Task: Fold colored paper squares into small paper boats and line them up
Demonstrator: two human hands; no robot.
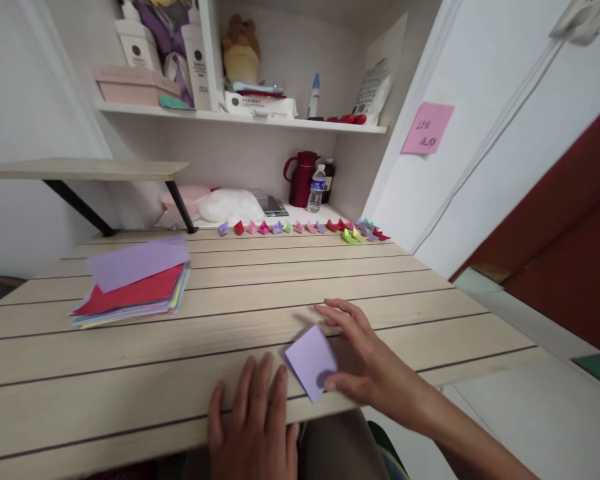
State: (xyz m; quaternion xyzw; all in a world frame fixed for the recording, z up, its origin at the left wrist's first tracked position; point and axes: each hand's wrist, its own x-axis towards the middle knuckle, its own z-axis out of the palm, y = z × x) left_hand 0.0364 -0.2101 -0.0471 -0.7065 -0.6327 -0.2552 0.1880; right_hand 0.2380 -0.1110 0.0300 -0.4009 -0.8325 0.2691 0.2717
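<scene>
A small folded lilac paper (310, 360) lies near the front edge of the wooden table (240, 293). My right hand (357, 350) rests on its right side, fingers stretched out and thumb pressing its lower corner. Just left of the paper, my left hand (253, 417) lies flat on the table, fingers straight and together, its fingertips close to the paper's left corner. Neither hand grips anything.
A stack of coloured paper sheets (135, 283) sits at the left. A row of several small folded paper pieces (300, 228) runs along the table's back edge. Behind stand a red jug (301, 179), a water bottle (317, 189) and shelves (240, 120). A pink note (427, 128) hangs on the right wall.
</scene>
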